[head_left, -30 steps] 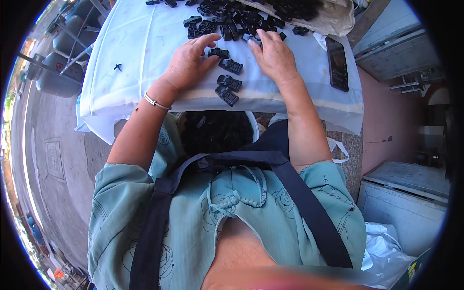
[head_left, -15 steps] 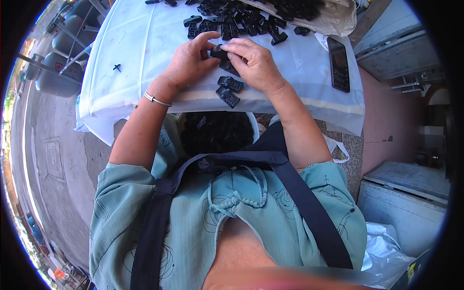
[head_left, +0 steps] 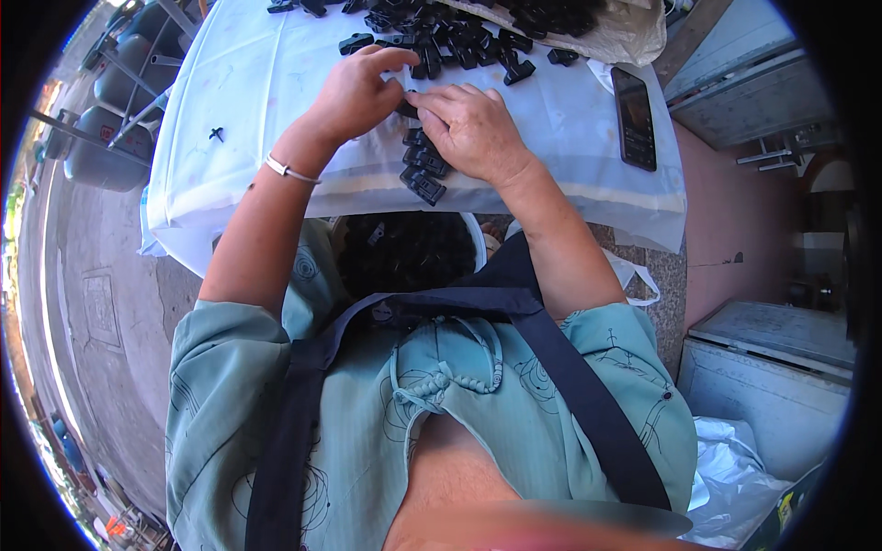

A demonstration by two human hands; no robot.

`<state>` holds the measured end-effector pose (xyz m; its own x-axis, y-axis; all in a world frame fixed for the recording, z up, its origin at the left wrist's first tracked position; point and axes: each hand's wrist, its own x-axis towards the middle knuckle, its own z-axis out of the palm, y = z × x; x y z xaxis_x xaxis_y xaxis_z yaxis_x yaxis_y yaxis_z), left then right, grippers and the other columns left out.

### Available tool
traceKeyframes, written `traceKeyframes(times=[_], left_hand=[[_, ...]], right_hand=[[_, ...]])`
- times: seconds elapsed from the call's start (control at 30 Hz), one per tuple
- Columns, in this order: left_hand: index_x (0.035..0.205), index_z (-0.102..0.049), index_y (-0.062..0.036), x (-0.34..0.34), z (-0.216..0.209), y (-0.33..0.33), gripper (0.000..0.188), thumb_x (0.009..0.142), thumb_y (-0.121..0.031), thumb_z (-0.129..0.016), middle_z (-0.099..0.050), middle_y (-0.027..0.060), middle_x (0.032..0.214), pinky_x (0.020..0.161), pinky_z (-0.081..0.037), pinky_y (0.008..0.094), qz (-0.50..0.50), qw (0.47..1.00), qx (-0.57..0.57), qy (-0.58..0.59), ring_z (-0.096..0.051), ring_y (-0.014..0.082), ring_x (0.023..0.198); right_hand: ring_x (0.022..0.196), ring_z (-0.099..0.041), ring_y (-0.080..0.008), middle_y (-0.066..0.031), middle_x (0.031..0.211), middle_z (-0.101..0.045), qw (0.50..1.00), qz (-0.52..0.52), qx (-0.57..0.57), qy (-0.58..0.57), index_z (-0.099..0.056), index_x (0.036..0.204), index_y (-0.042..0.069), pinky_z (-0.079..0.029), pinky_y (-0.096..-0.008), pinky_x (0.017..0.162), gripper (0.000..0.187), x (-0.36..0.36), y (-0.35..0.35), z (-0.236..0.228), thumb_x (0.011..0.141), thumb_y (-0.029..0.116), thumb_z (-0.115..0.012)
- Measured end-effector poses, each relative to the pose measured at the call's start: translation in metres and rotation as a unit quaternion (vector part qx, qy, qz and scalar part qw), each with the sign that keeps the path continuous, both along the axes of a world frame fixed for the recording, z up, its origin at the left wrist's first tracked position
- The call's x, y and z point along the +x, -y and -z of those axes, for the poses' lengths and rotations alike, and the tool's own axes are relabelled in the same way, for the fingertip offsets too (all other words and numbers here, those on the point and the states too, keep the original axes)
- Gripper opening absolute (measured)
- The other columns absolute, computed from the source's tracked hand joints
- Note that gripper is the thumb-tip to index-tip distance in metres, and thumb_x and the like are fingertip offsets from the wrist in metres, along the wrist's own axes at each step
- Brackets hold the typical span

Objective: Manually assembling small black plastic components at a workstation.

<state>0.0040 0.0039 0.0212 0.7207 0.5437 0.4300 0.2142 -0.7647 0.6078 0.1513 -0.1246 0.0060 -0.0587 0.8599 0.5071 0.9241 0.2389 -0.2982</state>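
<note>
Between my two hands is a small black plastic part (head_left: 406,108), largely covered by the fingers. My left hand (head_left: 360,94) has its thumb bent in at the part's far side, index finger raised and curved over; its other fingers are hidden. From the right, my right hand (head_left: 473,129) closes thumb and fingertips on the same part. Just below, a short row of similar black plastic parts (head_left: 424,160) runs toward the table's front edge, the nearest one (head_left: 423,187) lying tilted. Part of this row is under my right hand.
A heap of black plastic parts (head_left: 459,41) lies at the table's far side, beside a pale sack (head_left: 634,32). A phone (head_left: 635,119) rests on the white tablecloth (head_left: 248,73) at right. A tiny black piece (head_left: 217,134) lies left. Below the table edge stands a tub (head_left: 480,241) of dark parts.
My left index finger has lifted away from the part, and the right hand has shifted slightly down and left over it. The whole view has shifted a little.
</note>
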Motion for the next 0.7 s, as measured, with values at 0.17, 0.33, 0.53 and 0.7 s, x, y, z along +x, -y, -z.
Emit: traceKeyframes(times=[0.17,0.33,0.53,0.7], left_hand=[[0.114,-0.065,-0.0086,0.029,-0.008,-0.012,0.038,0.08,-0.026,-0.067,-0.066,0.0199,0.098,0.082,-0.05,0.0411,-0.021,0.985,0.086,-0.148,-0.063,0.0364,0.089],[0.109,-0.065,-0.0078,0.034,-0.001,-0.012,0.033,0.08,-0.022,-0.067,-0.066,0.0196,0.098,0.083,-0.05,0.0412,-0.051,0.981,0.082,-0.166,-0.063,0.0359,0.092],[0.107,-0.061,-0.0062,0.029,0.01,-0.002,0.029,0.08,-0.016,-0.065,-0.065,0.0175,0.1,0.084,-0.049,0.0401,-0.084,0.983,0.069,-0.146,-0.062,0.0343,0.095],[0.106,-0.06,-0.0051,0.022,0.025,-0.002,0.028,0.081,-0.014,-0.064,-0.065,0.015,0.103,0.081,-0.051,0.0378,-0.115,0.989,0.053,-0.073,-0.064,0.0319,0.09]], right_hand=[[0.093,-0.061,-0.0234,-0.0042,0.103,-0.065,0.999,0.019,0.026,0.026,-0.067,0.11,0.016,-0.04,-0.0377,0.079,0.025,-0.008,0.003,0.005,0.089,0.023,-0.054],[0.092,-0.061,-0.0223,-0.0034,0.101,-0.065,0.998,0.051,0.007,0.03,-0.066,0.11,0.016,-0.038,-0.0374,0.078,0.026,-0.016,0.009,0.004,0.089,0.022,-0.053],[0.091,-0.061,-0.0209,-0.002,0.098,-0.065,0.995,0.075,-0.001,0.063,-0.066,0.109,0.016,-0.037,-0.0385,0.075,0.025,-0.014,0.007,0.013,0.089,0.022,-0.053],[0.099,-0.06,-0.0254,-0.009,0.104,-0.065,0.996,-0.008,0.048,-0.07,-0.067,0.107,0.01,-0.044,-0.0397,0.084,0.023,-0.003,0.006,0.018,0.088,0.016,-0.055]])
